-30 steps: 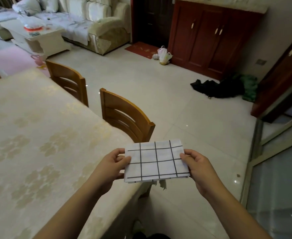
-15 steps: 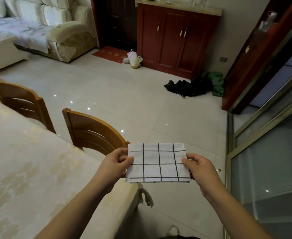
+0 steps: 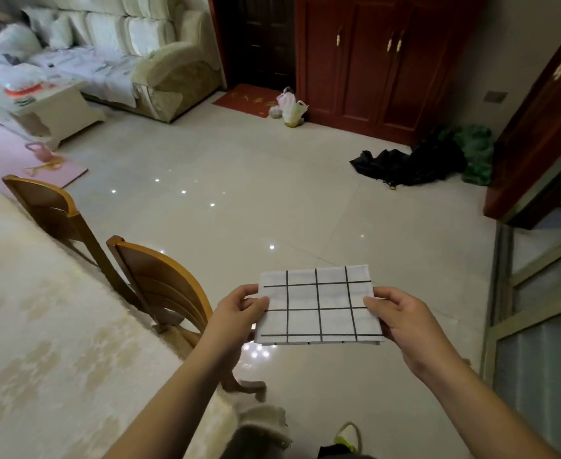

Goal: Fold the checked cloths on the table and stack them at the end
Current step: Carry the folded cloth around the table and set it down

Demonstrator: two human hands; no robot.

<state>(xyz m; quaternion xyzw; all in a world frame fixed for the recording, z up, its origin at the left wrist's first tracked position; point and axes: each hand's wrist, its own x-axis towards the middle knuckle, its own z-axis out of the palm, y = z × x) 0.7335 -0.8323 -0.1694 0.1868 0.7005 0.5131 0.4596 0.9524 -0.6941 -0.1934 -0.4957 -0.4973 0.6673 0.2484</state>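
A folded white cloth with black check lines point(image 3: 318, 306) is held flat in the air, out past the table's right corner and over the tiled floor. My left hand point(image 3: 237, 314) pinches its left edge and my right hand point(image 3: 401, 321) pinches its right edge. The table point(image 3: 40, 326), covered in a cream patterned tablecloth, fills the lower left. No other checked cloth shows in this view.
Two wooden chairs point(image 3: 160, 286) point(image 3: 52, 210) stand along the table's right side. Dark and green clothes point(image 3: 421, 160) lie on the floor by a red cabinet point(image 3: 371, 61). A sofa point(image 3: 123, 44) and low table point(image 3: 40, 104) are at the back left. A glass door frame point(image 3: 537, 309) is at the right.
The folded cloth, still held by both hands, has moved right, from over the table corner to over the floor. My view has swung and shows more of the floor.
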